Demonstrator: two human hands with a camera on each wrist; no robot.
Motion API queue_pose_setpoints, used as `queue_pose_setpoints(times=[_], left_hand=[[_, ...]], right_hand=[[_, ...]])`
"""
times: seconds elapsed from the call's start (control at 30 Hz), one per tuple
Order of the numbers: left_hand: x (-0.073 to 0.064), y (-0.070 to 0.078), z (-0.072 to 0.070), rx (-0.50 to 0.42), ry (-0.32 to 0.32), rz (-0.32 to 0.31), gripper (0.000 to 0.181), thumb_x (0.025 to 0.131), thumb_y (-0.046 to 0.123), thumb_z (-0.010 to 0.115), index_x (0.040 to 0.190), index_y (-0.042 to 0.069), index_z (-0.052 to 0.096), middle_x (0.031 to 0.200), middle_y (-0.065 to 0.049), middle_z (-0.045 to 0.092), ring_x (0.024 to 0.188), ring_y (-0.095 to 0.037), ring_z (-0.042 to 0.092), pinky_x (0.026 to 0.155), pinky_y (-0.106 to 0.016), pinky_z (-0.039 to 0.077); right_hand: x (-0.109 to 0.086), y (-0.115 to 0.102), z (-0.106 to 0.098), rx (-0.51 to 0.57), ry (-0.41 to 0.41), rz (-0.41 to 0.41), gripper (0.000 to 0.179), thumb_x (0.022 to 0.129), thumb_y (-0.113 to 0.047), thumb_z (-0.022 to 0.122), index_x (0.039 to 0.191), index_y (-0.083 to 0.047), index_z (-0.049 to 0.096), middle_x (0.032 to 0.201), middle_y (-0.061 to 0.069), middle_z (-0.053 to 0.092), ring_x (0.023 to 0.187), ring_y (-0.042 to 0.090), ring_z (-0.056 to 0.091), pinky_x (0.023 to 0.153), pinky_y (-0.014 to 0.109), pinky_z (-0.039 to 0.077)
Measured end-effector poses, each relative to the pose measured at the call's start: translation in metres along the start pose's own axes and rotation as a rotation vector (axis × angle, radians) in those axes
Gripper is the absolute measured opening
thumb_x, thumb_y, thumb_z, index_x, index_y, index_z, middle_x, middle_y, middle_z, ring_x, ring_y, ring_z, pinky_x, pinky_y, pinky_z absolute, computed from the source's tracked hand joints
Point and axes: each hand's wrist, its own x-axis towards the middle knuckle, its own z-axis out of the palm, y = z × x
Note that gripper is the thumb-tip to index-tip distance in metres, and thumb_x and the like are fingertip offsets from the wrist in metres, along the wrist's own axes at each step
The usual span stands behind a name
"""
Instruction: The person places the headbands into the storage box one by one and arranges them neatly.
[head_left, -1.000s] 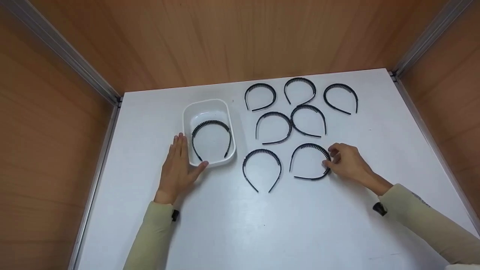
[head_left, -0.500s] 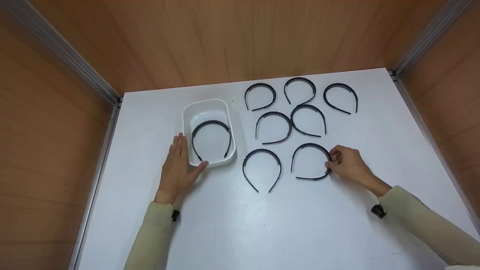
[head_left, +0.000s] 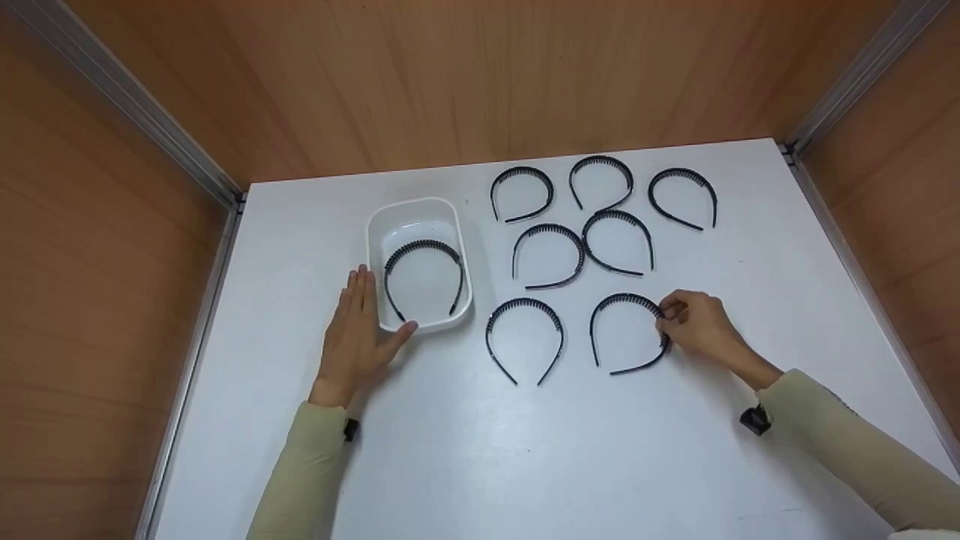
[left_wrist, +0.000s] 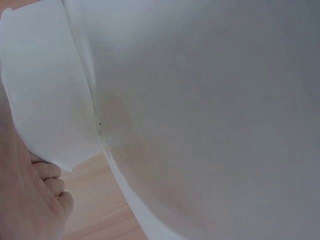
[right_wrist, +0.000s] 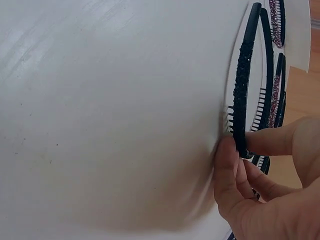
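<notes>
My right hand (head_left: 699, 325) pinches the right side of a black toothed headband (head_left: 628, 297) between thumb and fingers. In the right wrist view this headband (right_wrist: 242, 85) shows a dark glittery outer band, and the fingertips grip it near its toothed part. At the left, a white plastic tub (head_left: 412, 203) holds one black headband (head_left: 424, 245) lying inside. My left hand (head_left: 351, 341) rests with straight fingers along the tub's left side, its thumb at the near rim. The left wrist view shows the tub's outer wall (left_wrist: 45, 85) beside the hand (left_wrist: 25, 195).
Several more black headbands lie on the white table (head_left: 487, 465): one headband (head_left: 525, 303) left of the gripped one, a touching pair behind, with one headband (head_left: 551, 228) at its left, and a back row with one headband (head_left: 682, 172) at its right. Wooden panels (head_left: 480, 82) enclose the table.
The gripped headband has shifted slightly right and toward the near side, and turned so its tips point more toward me. My left hand and the tub have stayed put.
</notes>
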Motion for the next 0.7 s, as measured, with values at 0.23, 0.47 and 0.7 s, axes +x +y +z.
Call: queue_pose_setpoints(times=[0.23, 0.47, 0.7], left_hand=[[0.0003, -0.0006, 0.0010, 0.013, 0.003, 0.006, 0.114, 0.097, 0.070, 0.062, 0.168, -0.007, 0.015, 0.177, -0.026, 0.015, 0.166, -0.039, 0.013, 0.135, -0.052, 0.018], [-0.0010, 0.0009, -0.0012, 0.007, 0.014, 0.011, 0.113, 0.097, 0.068, 0.064, 0.168, -0.007, 0.016, 0.177, -0.024, 0.014, 0.167, -0.036, 0.013, 0.136, -0.050, 0.018], [-0.0014, 0.0012, -0.0019, -0.007, 0.001, 0.004, 0.113, 0.099, 0.069, 0.061, 0.168, -0.006, 0.014, 0.178, -0.022, 0.011, 0.167, -0.036, 0.011, 0.136, -0.049, 0.016]], right_hand=[[0.0010, 0.0005, -0.0026, 0.024, 0.006, 0.001, 0.021, 0.096, -0.006, 0.074, 0.114, 0.005, 0.073, 0.103, 0.019, 0.073, 0.093, 0.028, 0.069, 0.063, 0.022, 0.055], [0.0029, 0.0006, -0.0024, 0.035, 0.003, 0.012, 0.021, 0.098, -0.008, 0.072, 0.115, 0.004, 0.074, 0.105, 0.018, 0.073, 0.097, 0.029, 0.070, 0.065, 0.022, 0.057], [0.0042, 0.0004, -0.0063, 0.067, -0.026, 0.038, 0.023, 0.100, -0.010, 0.071, 0.119, 0.002, 0.074, 0.109, 0.019, 0.072, 0.091, 0.026, 0.071, 0.062, 0.026, 0.059]])
